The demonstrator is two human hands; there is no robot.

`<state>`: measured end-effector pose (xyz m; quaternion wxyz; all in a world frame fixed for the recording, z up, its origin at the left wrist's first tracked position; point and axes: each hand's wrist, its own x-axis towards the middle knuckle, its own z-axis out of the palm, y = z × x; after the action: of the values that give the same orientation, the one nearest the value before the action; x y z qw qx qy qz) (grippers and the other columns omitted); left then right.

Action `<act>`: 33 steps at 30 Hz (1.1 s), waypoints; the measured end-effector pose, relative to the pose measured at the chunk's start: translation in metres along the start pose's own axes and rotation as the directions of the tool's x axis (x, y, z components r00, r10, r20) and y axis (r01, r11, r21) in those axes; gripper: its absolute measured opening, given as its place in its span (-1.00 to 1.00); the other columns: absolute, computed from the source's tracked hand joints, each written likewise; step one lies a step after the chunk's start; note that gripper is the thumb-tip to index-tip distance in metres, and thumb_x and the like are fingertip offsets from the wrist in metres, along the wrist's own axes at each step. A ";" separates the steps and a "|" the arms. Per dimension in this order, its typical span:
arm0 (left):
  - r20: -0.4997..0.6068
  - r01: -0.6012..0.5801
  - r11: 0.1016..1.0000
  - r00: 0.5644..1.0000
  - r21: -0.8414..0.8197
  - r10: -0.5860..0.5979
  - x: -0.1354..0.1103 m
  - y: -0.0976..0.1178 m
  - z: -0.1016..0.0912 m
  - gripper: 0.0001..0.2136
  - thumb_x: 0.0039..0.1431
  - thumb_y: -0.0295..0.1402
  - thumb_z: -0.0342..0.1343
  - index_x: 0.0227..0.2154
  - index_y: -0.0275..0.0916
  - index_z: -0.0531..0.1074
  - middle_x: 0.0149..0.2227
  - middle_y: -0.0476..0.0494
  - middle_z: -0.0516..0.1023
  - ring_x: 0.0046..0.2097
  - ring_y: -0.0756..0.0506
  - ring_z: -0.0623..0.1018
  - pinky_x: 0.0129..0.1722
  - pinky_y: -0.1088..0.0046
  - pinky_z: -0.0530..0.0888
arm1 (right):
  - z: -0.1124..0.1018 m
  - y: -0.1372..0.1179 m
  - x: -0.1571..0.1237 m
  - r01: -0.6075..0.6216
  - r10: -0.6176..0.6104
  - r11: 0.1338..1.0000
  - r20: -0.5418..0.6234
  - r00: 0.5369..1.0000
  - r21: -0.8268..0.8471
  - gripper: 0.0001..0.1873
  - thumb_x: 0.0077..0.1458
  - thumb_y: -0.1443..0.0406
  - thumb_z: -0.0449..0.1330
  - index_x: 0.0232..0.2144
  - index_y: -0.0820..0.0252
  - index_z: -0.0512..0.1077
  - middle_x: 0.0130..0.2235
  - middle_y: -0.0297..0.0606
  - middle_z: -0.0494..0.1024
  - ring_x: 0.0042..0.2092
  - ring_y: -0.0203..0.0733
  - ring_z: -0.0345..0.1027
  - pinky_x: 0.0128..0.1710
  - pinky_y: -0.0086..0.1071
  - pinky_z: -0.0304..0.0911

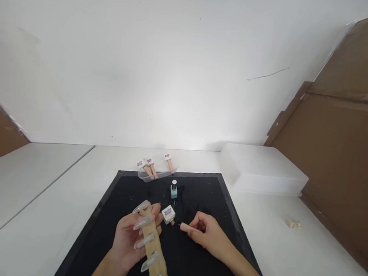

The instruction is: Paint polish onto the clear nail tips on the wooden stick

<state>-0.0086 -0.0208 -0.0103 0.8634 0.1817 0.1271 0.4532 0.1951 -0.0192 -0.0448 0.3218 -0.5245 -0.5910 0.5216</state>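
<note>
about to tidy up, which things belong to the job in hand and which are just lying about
Likely in the job:
strip with clear nails, in the left hand
pink cap, in the right hand
white bottle, between the hands
black mat, under them

Likely just lying about:
blue bottle, on the mat
clear tray with pink-capped bottles
white box
small pale bits, far right

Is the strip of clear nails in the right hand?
No, the left hand holds the strip; the right hand holds a pink handle.
</note>
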 end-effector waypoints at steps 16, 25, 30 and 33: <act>0.008 0.007 1.000 1.000 0.011 -0.007 0.001 -0.001 0.001 -0.96 -0.17 -0.47 0.05 -0.60 -0.33 0.38 -0.71 0.10 0.10 -0.70 0.17 -0.01 -0.73 0.70 0.13 | 0.004 0.003 0.000 0.052 -0.052 0.999 -0.034 0.998 -0.013 -0.64 -0.08 0.12 0.24 -0.65 0.19 0.22 -0.63 -0.47 0.19 -0.56 -0.37 -0.01 -0.59 -0.49 -0.10; 0.015 0.010 1.000 1.000 0.019 -0.010 0.000 -0.002 -0.001 -0.96 -0.19 -0.48 0.03 -0.60 -0.33 0.37 -0.71 0.10 0.08 -0.70 0.17 -0.03 -0.73 0.68 0.12 | 0.004 0.007 0.002 0.075 -0.075 0.997 -0.007 0.997 0.024 -0.68 -0.04 0.15 0.23 -0.61 0.21 0.25 -0.63 -0.49 0.18 -0.56 -0.38 -0.02 -0.58 -0.49 -0.12; 0.015 0.006 0.999 1.000 0.037 -0.006 0.000 -0.002 -0.002 -0.96 -0.19 -0.46 0.04 -0.61 -0.33 0.35 -0.71 0.11 0.09 -0.70 0.17 -0.02 -0.73 0.68 0.13 | 0.005 0.006 0.001 0.063 -0.063 0.997 -0.002 0.998 0.033 -0.70 -0.03 0.14 0.23 -0.59 0.21 0.31 -0.64 -0.49 0.18 -0.58 -0.39 -0.03 -0.61 -0.50 -0.13; 0.010 0.014 0.999 1.000 0.041 -0.014 0.000 -0.002 -0.002 -0.98 -0.20 -0.47 0.04 -0.61 -0.32 0.34 -0.70 0.10 0.10 -0.71 0.17 -0.02 -0.73 0.69 0.14 | 0.005 0.007 0.001 0.051 -0.051 0.998 0.002 0.999 0.037 -0.71 -0.02 0.13 0.22 -0.57 0.22 0.34 -0.64 -0.47 0.23 -0.59 -0.39 0.00 -0.62 -0.51 -0.09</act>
<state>-0.0079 -0.0214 -0.0127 0.8633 0.2008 0.1333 0.4435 0.1922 -0.0204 -0.0530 0.3438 -0.5025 -0.5947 0.5250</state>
